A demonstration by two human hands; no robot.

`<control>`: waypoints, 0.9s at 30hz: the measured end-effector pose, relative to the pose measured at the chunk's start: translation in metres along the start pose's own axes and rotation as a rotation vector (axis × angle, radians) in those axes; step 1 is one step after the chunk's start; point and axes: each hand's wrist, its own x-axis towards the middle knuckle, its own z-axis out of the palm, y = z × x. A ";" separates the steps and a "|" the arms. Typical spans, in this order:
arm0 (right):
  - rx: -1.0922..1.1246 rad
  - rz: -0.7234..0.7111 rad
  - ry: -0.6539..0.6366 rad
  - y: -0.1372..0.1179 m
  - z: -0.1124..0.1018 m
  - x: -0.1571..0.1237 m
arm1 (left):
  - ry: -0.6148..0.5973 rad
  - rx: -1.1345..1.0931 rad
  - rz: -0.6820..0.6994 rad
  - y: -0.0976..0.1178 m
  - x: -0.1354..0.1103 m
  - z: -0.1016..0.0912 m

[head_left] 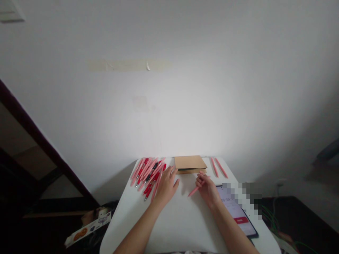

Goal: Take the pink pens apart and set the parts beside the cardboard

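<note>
Grips a pink pen [194, 191] in the curled right hand [208, 189], slanted down leftward over the white table [182, 225], near the brown cardboard [190, 162]. Holds the left hand [166, 183] apart, loosely open at the right edge of the pen pile [148, 168]; cannot tell whether touching. Reads "00" and "04" on the phone [234, 208], above a red button [240, 220] too blurred to read.

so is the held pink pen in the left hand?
No, the right hand grips the pink pen; the left hand is by the pen pile.
</note>
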 end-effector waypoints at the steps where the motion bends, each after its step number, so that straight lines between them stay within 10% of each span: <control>1: -0.016 -0.007 0.015 0.001 -0.001 0.000 | -0.017 0.021 0.008 0.000 0.003 0.000; 12: 0.027 -0.111 0.064 -0.008 0.000 -0.003 | -0.339 0.008 0.105 -0.004 0.046 0.003; 27: -0.242 -0.269 0.114 -0.014 0.011 -0.013 | -0.310 -0.014 0.104 0.021 0.001 -0.020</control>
